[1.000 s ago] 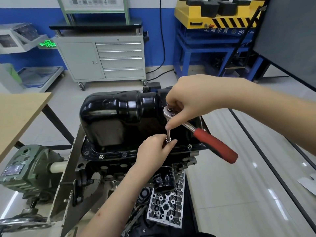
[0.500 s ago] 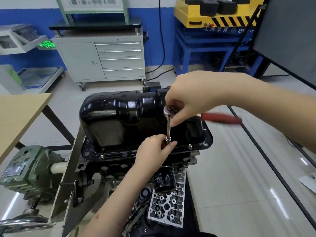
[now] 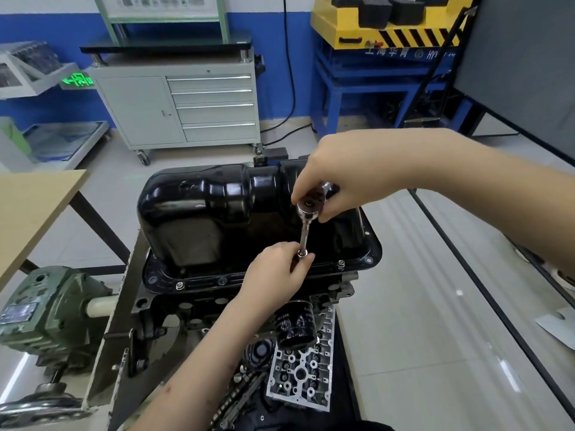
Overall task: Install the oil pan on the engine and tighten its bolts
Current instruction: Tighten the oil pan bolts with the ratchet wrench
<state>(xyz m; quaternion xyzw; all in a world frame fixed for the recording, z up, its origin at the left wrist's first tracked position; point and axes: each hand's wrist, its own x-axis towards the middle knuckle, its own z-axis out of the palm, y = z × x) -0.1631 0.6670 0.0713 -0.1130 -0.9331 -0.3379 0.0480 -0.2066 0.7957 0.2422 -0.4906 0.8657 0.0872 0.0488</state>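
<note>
A: From the head camera, how would you do this bolt well?

B: Keep the ratchet (image 3: pixel 312 204) upright on its extension (image 3: pixel 303 237), so the socket sits square on the flange bolt. The right hand (image 3: pixel 334 181) is clenched round the ratchet head; the left hand (image 3: pixel 281 269) pinches the extension's lower end to steady it.

A: And the oil pan (image 3: pixel 217 213)?

B: Seated on the engine (image 3: pixel 186 306), directly under and behind both hands, the left one resting at its near flange.
</note>
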